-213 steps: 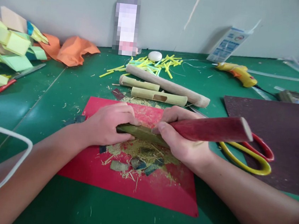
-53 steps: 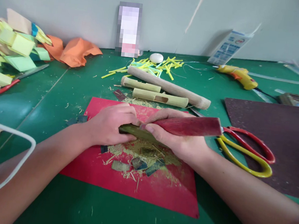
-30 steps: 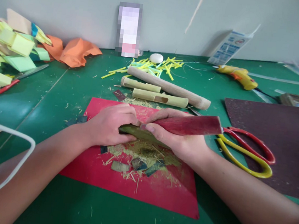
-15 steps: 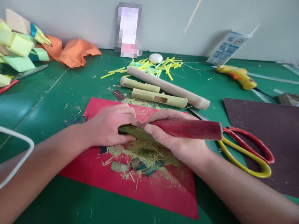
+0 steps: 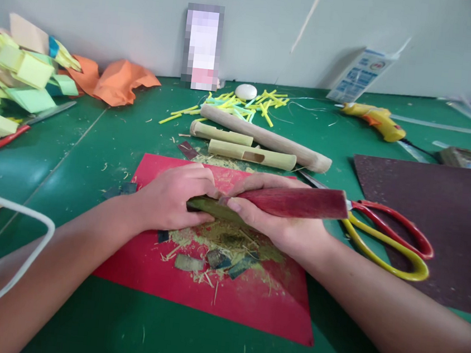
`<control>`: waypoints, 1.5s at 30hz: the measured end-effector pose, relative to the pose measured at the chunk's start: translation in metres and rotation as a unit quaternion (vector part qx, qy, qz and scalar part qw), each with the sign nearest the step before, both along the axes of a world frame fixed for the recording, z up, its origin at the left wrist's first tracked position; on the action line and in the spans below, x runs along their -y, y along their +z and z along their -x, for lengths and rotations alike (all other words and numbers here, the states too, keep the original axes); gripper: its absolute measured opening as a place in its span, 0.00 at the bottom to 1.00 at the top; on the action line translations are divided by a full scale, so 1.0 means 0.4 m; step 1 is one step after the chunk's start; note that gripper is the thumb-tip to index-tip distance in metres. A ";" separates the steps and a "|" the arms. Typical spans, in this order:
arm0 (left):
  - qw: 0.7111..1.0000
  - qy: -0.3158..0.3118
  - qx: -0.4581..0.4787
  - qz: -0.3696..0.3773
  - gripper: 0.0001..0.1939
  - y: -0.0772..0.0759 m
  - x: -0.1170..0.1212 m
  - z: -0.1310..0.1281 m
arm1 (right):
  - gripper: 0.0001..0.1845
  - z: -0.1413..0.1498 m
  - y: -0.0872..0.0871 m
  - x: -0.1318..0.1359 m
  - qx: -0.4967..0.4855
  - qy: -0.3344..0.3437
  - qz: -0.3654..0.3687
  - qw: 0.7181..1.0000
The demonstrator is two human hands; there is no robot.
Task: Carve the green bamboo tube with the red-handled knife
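My left hand [image 5: 178, 196] is wrapped round the left end of a dark green bamboo piece [image 5: 232, 212], which lies crosswise above a red sheet [image 5: 242, 306]. My right hand [image 5: 285, 221] grips a tool with a thick red wooden handle [image 5: 300, 201]. The handle's butt points right, and its working end meets the bamboo between my two hands. My right fingers hide most of the blade, so its exact kind cannot be told. Bamboo dust and shavings [image 5: 229, 237], with dark green chips [image 5: 218, 259], lie on the sheet below.
Two pale cut bamboo tubes [image 5: 258, 155] and a wooden rod [image 5: 268, 138] lie beyond the sheet. Scissors [image 5: 402, 267] with red and yellow handles rest at right, near a dark board [image 5: 433, 220]. Further back is a yellow glue gun [image 5: 376, 119]. Folded papers [image 5: 23, 75] crowd the left.
The red handle has shifted slightly left and its butt has risen a little; less metal shows at its front. Both hands keep their grip in nearly the same place.
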State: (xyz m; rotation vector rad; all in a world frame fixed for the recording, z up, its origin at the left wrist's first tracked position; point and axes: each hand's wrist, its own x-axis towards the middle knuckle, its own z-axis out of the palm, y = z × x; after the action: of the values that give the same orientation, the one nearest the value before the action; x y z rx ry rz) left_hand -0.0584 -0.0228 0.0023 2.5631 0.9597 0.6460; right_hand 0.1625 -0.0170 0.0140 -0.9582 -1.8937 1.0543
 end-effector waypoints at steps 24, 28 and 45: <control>1.000 0.013 -0.014 0.004 0.11 0.002 0.006 0.001 | 0.13 -0.010 0.002 0.015 0.006 -0.077 -0.057 0.995; 1.000 0.008 -0.010 0.008 0.11 0.004 0.007 0.001 | 0.14 -0.008 0.000 0.015 0.003 -0.088 -0.065 0.994; 1.000 0.006 -0.005 0.006 0.11 0.002 0.004 0.003 | 0.14 -0.014 -0.018 0.017 -0.037 -0.112 -0.033 0.992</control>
State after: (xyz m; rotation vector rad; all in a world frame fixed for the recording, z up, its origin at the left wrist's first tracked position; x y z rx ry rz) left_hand -0.0594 -0.0246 0.0030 2.5534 0.9802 0.6298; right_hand 0.1681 -0.0237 0.0068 -1.0515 -1.7044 0.8769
